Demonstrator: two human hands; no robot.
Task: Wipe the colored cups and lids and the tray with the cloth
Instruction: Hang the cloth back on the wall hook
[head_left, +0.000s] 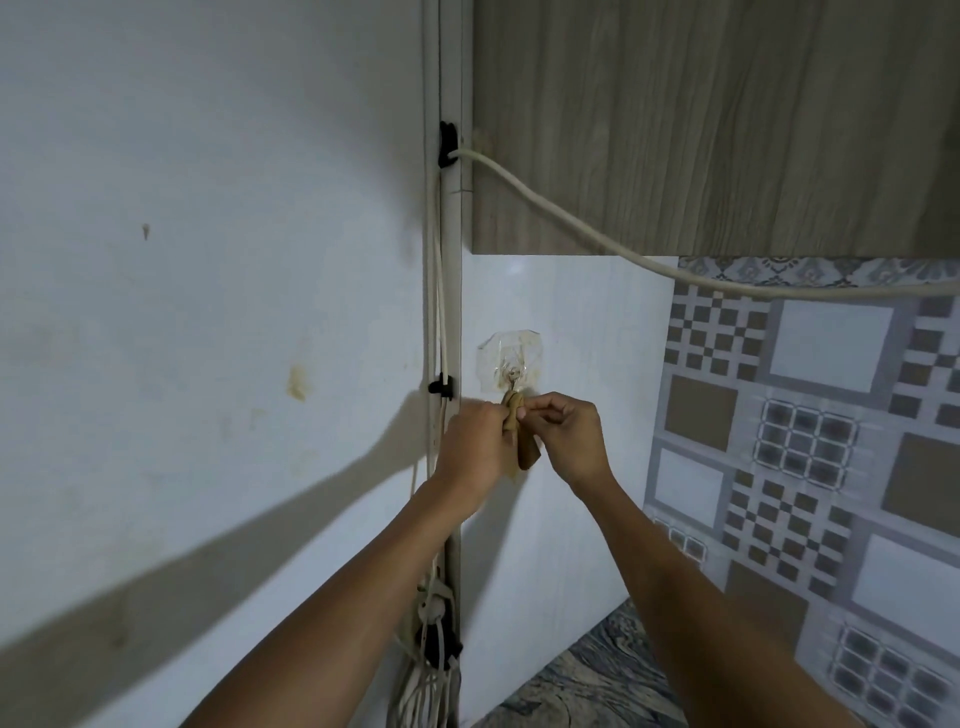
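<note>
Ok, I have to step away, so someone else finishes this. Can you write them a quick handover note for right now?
Left hand: gripping the tan cloth at the wall.
Right hand: pinching the cloth's top just under the clear adhesive wall hook.
The cloth's top is at the hook; whether it is being hung or taken off is unclear.
Cups, lids and tray: not in view, so wiping progress cannot be judged.
Left: check them, wipe any not yet cleaned.
</note>
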